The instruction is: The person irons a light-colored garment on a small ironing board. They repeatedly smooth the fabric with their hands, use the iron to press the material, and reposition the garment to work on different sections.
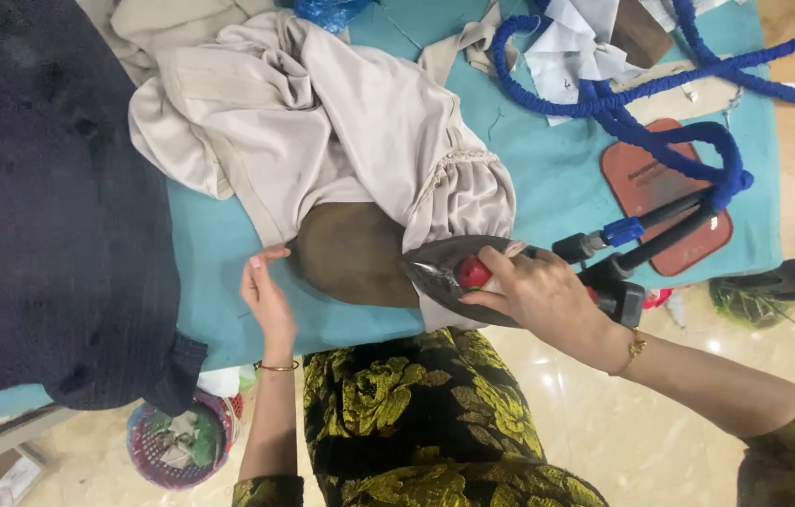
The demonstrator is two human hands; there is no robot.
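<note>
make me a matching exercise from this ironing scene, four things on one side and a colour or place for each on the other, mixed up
Things:
1. steam iron
2. beige garment
3. braided hose
4. iron rest pad

Colour or place:
A. blue, looping across the far right of the table
B. reddish brown, flat on the teal cover under the hose
C. gripped by the right hand at the table's near edge
D. draped over a brown pressing pad, beside the left hand

Pairs: 1-C, 2-D, 3-A, 4-B
</note>
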